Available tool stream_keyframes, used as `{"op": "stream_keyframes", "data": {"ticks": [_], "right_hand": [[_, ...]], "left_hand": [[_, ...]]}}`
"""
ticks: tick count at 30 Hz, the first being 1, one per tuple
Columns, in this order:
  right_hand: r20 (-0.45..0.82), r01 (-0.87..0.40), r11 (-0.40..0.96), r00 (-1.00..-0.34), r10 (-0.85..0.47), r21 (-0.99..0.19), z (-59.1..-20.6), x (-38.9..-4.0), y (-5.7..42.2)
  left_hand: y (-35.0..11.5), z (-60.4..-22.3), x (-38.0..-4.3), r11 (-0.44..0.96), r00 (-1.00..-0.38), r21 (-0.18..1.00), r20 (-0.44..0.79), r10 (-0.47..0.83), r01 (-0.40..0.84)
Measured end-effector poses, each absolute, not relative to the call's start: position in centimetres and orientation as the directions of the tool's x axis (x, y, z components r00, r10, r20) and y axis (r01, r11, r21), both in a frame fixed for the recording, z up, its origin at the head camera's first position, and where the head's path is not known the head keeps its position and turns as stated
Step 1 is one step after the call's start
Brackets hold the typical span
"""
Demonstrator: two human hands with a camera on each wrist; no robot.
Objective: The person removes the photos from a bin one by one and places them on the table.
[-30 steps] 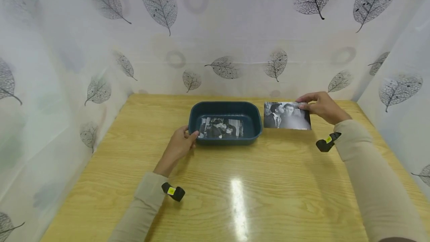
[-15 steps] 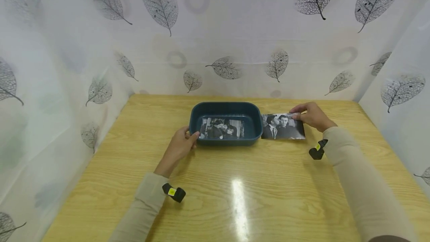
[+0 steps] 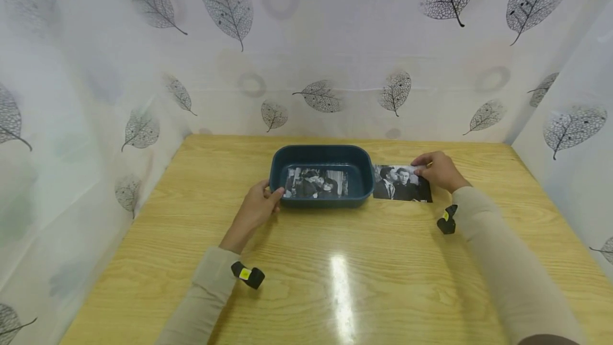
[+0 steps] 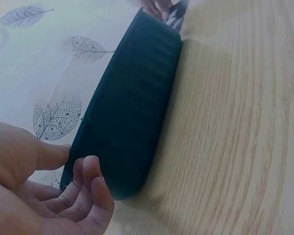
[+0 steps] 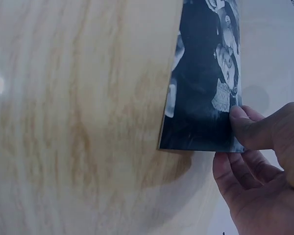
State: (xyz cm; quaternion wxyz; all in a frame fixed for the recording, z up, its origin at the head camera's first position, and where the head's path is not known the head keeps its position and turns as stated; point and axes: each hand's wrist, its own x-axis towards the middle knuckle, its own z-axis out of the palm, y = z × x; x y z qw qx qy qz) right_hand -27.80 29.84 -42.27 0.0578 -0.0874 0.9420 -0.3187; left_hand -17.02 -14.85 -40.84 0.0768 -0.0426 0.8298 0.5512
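Note:
A dark teal rectangular bin (image 3: 322, 202) stands on the table, a black-and-white photo (image 3: 316, 182) lying flat inside it. My left hand (image 3: 254, 207) grips the bin's left end; in the left wrist view the thumb lies on the rim and the fingers curl against the outer wall. At the bin's right side is a second black-and-white photo (image 3: 401, 184) of two people. My right hand (image 3: 440, 170) pinches its upper right corner, thumb on top, as the right wrist view shows. Its left edge meets the bin's side; I cannot tell whether it lies fully on the table.
The light wood-grain table (image 3: 306, 270) runs back to a pale curtain (image 3: 330, 57) printed with grey leaves, which also stands along the left and right sides. A black wrist camera (image 3: 248, 274) sits on the left sleeve, another wrist camera (image 3: 447, 220) on the right.
My right hand has brought the second photo down and slightly left, from above the table to beside the bin. The left hand and the bin have stayed in place.

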Motion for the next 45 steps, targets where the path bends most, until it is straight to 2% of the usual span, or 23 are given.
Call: {"op": "stream_keyframes", "data": {"ticks": [11, 30, 41, 45], "right_hand": [[-0.079, -0.142, 0.813, -0.971, -0.224, -0.564, -43.3, -28.0, 30.1], [-0.075, -0.152, 0.806, -0.969, -0.236, -0.572, -43.4, -27.7, 30.4], [0.117, -0.247, 0.763, -0.968, -0.222, -0.598, -39.3, -27.9, 28.0], [0.149, -0.262, 0.743, -0.965, -0.217, -0.616, -38.0, -28.3, 26.4]], "left_hand": [[-14.8, -40.8, -16.9, 0.408, -0.985, 0.9, -0.172, 0.012, -0.152], [-14.8, -40.9, -16.9, 0.428, -0.98, 0.886, -0.2, 0.011, -0.176], [-14.9, -40.7, -16.9, 0.442, -0.98, 0.88, -0.198, 0.006, -0.175], [-14.9, -40.8, -16.9, 0.44, -0.98, 0.881, -0.197, 0.01, -0.173]]}}
